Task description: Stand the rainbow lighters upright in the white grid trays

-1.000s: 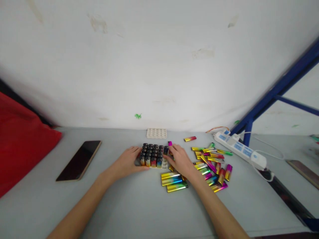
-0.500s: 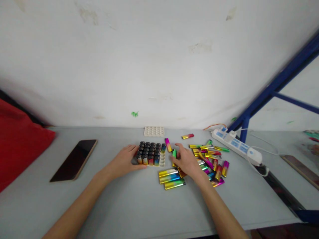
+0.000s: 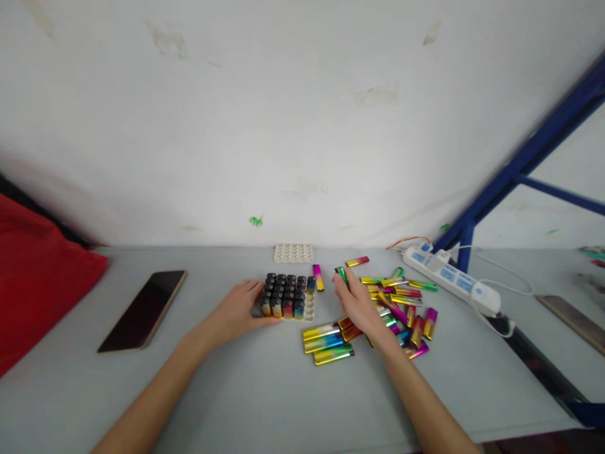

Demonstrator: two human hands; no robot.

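Note:
A white tray (image 3: 309, 310) with rows of round holes stands in front of me, packed with upright lighters (image 3: 283, 295) that have black tops and shiny coloured bodies. Its right-hand column shows bare holes, apart from one blue-and-gold lighter (image 3: 311, 285) at the back. My left hand (image 3: 243, 306) grips the tray's left side, thumb along the front and fingers behind. To the right, my right hand (image 3: 357, 302) is closed on a green lighter (image 3: 341, 273), raised above the loose pile; the lighter's lower part is hidden by the fingers.
Loose metallic lighters (image 3: 324, 342) lie around and beyond my right hand. A second white tray (image 3: 293, 253) rests by the wall. A phone (image 3: 142, 310) and red cloth (image 3: 42, 271) are at left; a power strip (image 3: 451, 277) and blue frame (image 3: 501, 170) at right.
My right hand has lifted the green lighter off the pile edge and turned it, moving slightly right and away from me. My left hand stays at the tray.

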